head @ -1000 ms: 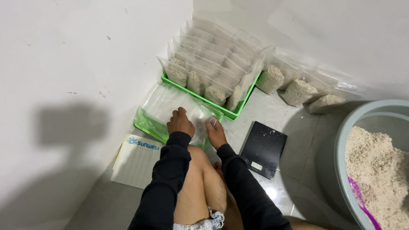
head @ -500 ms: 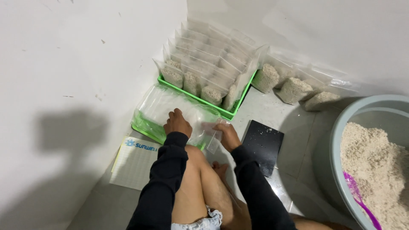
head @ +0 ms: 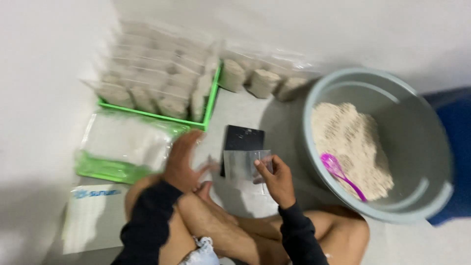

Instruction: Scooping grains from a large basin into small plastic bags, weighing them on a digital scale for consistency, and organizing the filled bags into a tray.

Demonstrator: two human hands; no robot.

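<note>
An empty bag (head: 244, 165) is pinched by the right hand (head: 277, 179), the left hand (head: 182, 164) open and empty; powder may be spilled beside the basin (head: 431, 162).

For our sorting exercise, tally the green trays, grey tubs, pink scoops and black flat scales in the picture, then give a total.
Green trays: 2
Grey tubs: 1
Pink scoops: 1
Black flat scales: 1
Total: 5

One basin (head: 417, 118), one pink spoon (head: 338, 172), two green trays (head: 208, 105)
</note>
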